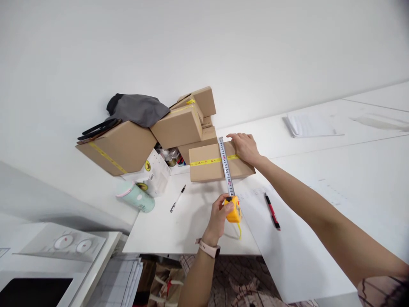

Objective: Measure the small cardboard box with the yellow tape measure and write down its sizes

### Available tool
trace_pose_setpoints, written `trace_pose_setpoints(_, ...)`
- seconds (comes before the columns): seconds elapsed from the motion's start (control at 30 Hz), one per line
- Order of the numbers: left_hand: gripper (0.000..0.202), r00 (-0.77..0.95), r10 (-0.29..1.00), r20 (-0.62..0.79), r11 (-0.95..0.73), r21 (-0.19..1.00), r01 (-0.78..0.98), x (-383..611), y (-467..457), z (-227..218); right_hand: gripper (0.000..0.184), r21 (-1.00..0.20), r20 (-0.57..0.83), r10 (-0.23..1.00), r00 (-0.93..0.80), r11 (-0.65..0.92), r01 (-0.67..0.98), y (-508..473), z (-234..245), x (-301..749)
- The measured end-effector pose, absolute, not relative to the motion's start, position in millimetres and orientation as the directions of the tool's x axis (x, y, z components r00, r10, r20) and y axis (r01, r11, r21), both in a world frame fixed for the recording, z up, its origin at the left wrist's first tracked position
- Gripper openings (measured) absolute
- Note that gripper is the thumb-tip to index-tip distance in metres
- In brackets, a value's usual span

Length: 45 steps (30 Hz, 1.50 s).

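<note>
A yellow tape measure [234,212] is gripped in my left hand [217,217], with the thumb on its case. Its silver blade [226,168] is drawn out and runs across the top of a small cardboard box [204,172] to the far edge. Yellow printed tape crosses the box lengthwise, under the blade. My right hand [245,147] holds the box at its far right side; the index finger stretches toward the blade's end. The undersides of the right fingers are hidden.
More cardboard boxes [179,128] are stacked behind, with a grey cloth [137,108] on top. A mint green tumbler [137,197] and a white pen [178,198] are left. A red pen [272,212] lies on white paper [297,256]; a paper stack [308,123] is back right.
</note>
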<state>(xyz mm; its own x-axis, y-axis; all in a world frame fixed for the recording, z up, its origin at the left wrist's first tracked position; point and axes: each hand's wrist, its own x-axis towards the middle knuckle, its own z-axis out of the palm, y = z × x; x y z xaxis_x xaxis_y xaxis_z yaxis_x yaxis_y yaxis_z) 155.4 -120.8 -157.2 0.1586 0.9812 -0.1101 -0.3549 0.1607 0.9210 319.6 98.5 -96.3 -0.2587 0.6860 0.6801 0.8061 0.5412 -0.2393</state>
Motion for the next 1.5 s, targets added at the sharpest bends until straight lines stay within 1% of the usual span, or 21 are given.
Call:
trace_pose_setpoints(0.1, 0.053, 0.143, 0.979, -0.144, 0.187, 0.916, -0.356, 157.6, -124.2, -163.6, 0.052, -0.145, 0.67, 0.661, -0.339, 0.563, 0.813, 97.2, -95.0, 319.9)
trace_pose_setpoints(0.2, 0.054, 0.117, 0.979, -0.168, 0.199, 0.917, -0.347, 160.4, -130.6, -168.9, 0.054, -0.103, 0.656, 0.652, -0.38, 0.576, 0.811, 99.8, -94.8, 320.4)
trace_pose_setpoints(0.33, 0.056, 0.122, 0.975, -0.188, 0.219, 0.91, -0.353, 162.1, -134.0, -173.4, 0.054, -0.085, 0.623, 0.659, -0.422, 0.593, 0.801, 103.2, -95.2, 320.9)
trace_pose_setpoints(0.43, 0.055, 0.136, 0.977, -0.161, 0.2, 0.915, -0.351, 161.5, -132.7, -178.9, 0.05, -0.077, 0.604, 0.667, -0.437, 0.594, 0.801, 104.4, -95.4, 320.8)
trace_pose_setpoints(0.6, 0.053, 0.173, 0.981, -0.085, 0.137, 0.94, -0.313, 158.8, -131.3, -190.2, 0.052, -0.072, 0.612, 0.664, -0.428, 0.587, 0.807, 105.7, -96.8, 320.6)
trace_pose_setpoints(0.77, 0.056, 0.187, 0.978, -0.09, 0.143, 0.944, -0.298, 156.1, -131.9, -193.1, 0.052, -0.07, 0.624, 0.653, -0.428, 0.593, 0.802, 103.6, -97.0, 321.7)
trace_pose_setpoints(0.97, 0.058, 0.183, 0.977, -0.106, 0.157, 0.944, -0.292, 154.9, -132.3, -193.7, 0.05, -0.105, 0.632, 0.654, -0.416, 0.605, 0.79, 101.4, -96.5, 321.1)
trace_pose_setpoints(1.07, 0.063, 0.146, 0.985, -0.088, 0.131, 0.938, -0.322, 152.3, -140.9, -189.5, 0.046, -0.218, 0.664, 0.694, -0.279, 0.537, 0.815, 94.2, -98.4, 320.1)
trace_pose_setpoints(1.13, 0.067, 0.083, 0.996, -0.038, 0.064, 0.942, -0.33, 147.9, -151.3, -184.1, 0.046, -0.301, 0.679, 0.715, -0.167, 0.478, 0.825, 82.1, -101.7, 317.8)
trace_pose_setpoints(1.2, 0.069, 0.015, 0.999, 0.03, -0.024, 0.951, -0.307, 141.8, -163.4, -177.8, 0.046, -0.33, 0.697, 0.707, -0.119, 0.464, 0.822, 63.4, -108.1, 312.6)
trace_pose_setpoints(1.27, 0.071, -0.003, 0.997, 0.079, -0.077, 0.96, -0.268, 135.8, -175.0, -172.2, 0.044, -0.32, 0.723, 0.681, -0.113, 0.476, 0.819, 40.1, -118.6, 304.6)
trace_pose_setpoints(1.33, 0.073, 0.032, 0.996, 0.079, -0.07, 0.975, -0.21, 131.5, -184.8, -168.9, 0.041, -0.303, 0.738, 0.662, -0.127, 0.494, 0.815, 15.5, -132.6, 296.3)
trace_pose_setpoints(1.43, 0.074, 0.105, 0.994, 0.008, 0.001, 0.997, -0.082, 129.8, -197.1, -169.9, 0.035, -0.266, 0.705, 0.665, -0.248, 0.571, 0.777, -16.3, -154.3, 292.6)
trace_pose_setpoints(1.47, 0.074, 0.125, 0.992, -0.02, 0.025, 0.999, -0.039, 130.2, -200.9, -171.8, 0.034, -0.275, 0.689, 0.669, -0.278, 0.597, 0.754, -24.5, -159.7, 295.8)
trace_pose_setpoints(1.5, 0.073, 0.149, 0.988, -0.047, 0.048, 0.999, -0.005, 131.1, -204.7, -174.3, 0.034, -0.311, 0.681, 0.678, -0.276, 0.609, 0.73, -31.3, -163.6, 301.6)
